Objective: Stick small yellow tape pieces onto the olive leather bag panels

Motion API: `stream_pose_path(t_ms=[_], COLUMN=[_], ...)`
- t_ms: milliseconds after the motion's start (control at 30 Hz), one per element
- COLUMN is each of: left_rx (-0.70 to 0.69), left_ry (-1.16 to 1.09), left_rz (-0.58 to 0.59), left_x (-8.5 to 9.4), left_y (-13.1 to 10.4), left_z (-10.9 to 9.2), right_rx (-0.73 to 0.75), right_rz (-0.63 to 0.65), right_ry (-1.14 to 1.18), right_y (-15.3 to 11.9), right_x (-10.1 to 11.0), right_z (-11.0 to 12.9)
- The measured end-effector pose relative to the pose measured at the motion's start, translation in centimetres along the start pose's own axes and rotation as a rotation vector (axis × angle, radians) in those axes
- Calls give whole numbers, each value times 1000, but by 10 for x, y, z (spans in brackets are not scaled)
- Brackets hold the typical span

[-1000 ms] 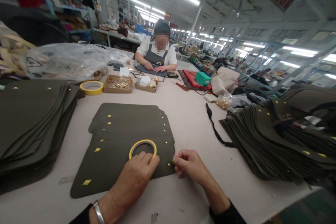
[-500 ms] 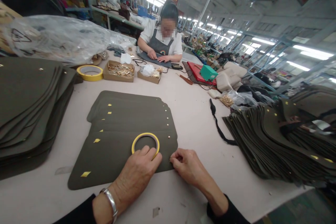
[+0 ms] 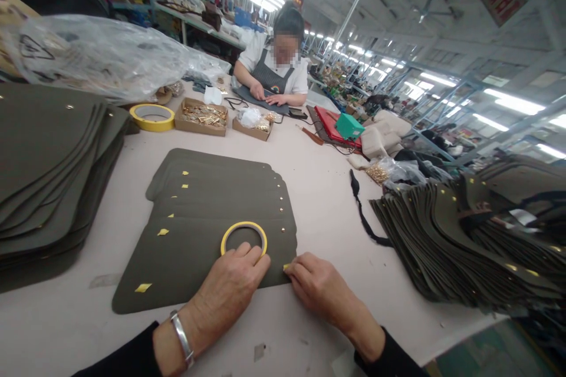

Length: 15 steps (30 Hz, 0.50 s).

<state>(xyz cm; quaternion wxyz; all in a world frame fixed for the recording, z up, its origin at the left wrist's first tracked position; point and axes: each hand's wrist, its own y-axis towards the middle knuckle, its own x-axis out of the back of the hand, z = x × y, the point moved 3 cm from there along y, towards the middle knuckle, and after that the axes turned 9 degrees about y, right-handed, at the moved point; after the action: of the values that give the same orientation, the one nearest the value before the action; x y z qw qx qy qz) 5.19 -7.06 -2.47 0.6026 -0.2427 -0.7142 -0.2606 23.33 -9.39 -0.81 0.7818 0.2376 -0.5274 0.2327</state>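
In the head view, the left hand (image 3: 236, 280) has its fingers curled around the near rim of a yellow tape roll (image 3: 243, 224), which is over the front of the overlapping dark panels (image 3: 190, 253); whether the roll touches them I cannot tell. The right hand (image 3: 321, 285) has thumb and fingers pinched on a small piece of yellow tape (image 3: 286, 267) at the panels' near right edge. The panels lie flat on the tabletop (image 3: 318, 188), with yellow tape bits (image 3: 143, 288) down their left side and shiny studs (image 3: 283, 230) down their right. Dark stacks stand left (image 3: 39, 165) and right (image 3: 424, 241). Beyond the panels sits a cardboard box (image 3: 198, 128) of gold-coloured pieces, beside a second tape roll (image 3: 154, 125). Across the tabletop, a co-worker (image 3: 275, 75) has both hands on a dark piece.
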Motion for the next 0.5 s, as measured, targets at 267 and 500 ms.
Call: stream_pose_path(t_ms=[267, 500], left_rx=[-8, -74], left_ry=[-3, -184], left_rz=[-36, -451], left_x=[1, 17], left_y=[-2, -6], left_z=[1, 14], right_rx=[-378, -521], right_rz=[200, 199], right_ry=[-22, 195], right_y=[33, 29], right_x=[0, 1], right_z=[0, -3])
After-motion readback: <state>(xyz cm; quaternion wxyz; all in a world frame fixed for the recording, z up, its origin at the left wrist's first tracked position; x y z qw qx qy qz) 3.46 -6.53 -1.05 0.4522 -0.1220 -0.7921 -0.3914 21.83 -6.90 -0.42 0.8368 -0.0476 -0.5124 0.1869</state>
